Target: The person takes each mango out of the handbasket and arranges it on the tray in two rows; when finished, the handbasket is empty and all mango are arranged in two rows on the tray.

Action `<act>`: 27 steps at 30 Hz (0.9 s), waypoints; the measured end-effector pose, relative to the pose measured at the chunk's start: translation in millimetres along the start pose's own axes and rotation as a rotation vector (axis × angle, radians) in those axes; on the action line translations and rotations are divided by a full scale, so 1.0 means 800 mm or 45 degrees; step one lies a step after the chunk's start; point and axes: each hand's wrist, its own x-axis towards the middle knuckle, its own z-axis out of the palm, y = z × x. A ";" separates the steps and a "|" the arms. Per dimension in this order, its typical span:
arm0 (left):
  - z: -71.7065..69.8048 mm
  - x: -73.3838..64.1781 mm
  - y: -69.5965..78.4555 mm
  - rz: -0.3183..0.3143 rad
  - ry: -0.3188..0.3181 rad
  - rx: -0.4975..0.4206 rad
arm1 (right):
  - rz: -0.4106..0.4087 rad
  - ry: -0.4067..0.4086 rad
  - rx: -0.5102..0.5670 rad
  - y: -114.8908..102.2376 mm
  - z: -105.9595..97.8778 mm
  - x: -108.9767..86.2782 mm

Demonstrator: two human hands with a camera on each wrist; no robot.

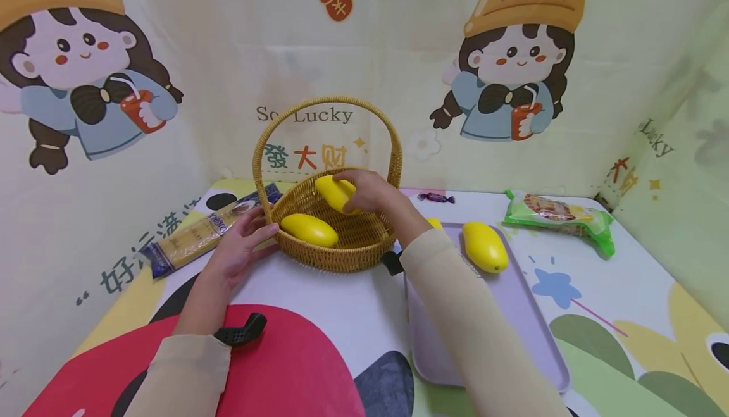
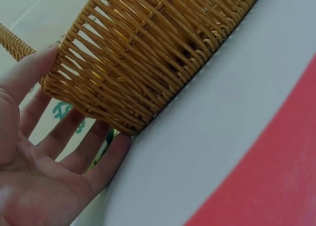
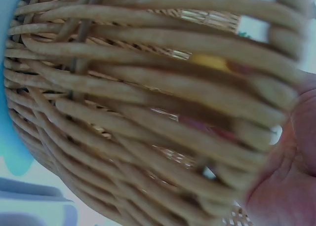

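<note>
My right hand [image 1: 371, 193] grips a yellow mango [image 1: 333, 193] inside the wicker basket [image 1: 335, 259], above its floor. Another yellow mango [image 1: 309, 230] lies at the basket's front left. My left hand [image 1: 238, 247] rests against the left end of the basket; in the left wrist view its thumb [image 2: 37, 68] touches the rim and the straight fingers [image 2: 89, 144] spread along the woven side. Through the weave in the right wrist view, part of my right hand [image 3: 281, 186] shows beyond the basket wall [image 3: 148, 88], with yellow partly hidden behind the strands.
A lilac tray [image 1: 507, 335] at the right bears a mango [image 1: 485, 247] and another mostly hidden by my sleeve. A pasta packet [image 1: 196, 233] lies left of the basket. Behind the tray are a purple-wrapped candy [image 1: 436, 198] and a green food packet [image 1: 560, 217]. The basket's tall handle [image 1: 327, 99] arches overhead.
</note>
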 end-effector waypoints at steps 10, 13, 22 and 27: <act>-0.004 0.002 -0.004 -0.002 -0.022 0.017 | -0.008 0.082 0.043 -0.017 -0.021 -0.036; -0.005 0.001 -0.004 0.006 -0.021 0.020 | -0.031 0.100 0.039 -0.019 -0.028 -0.047; -0.005 0.000 -0.003 0.014 -0.024 0.010 | -0.001 0.132 0.061 -0.014 -0.042 -0.083; -0.005 0.001 -0.003 0.020 -0.032 0.018 | 0.029 0.147 0.062 -0.010 -0.046 -0.104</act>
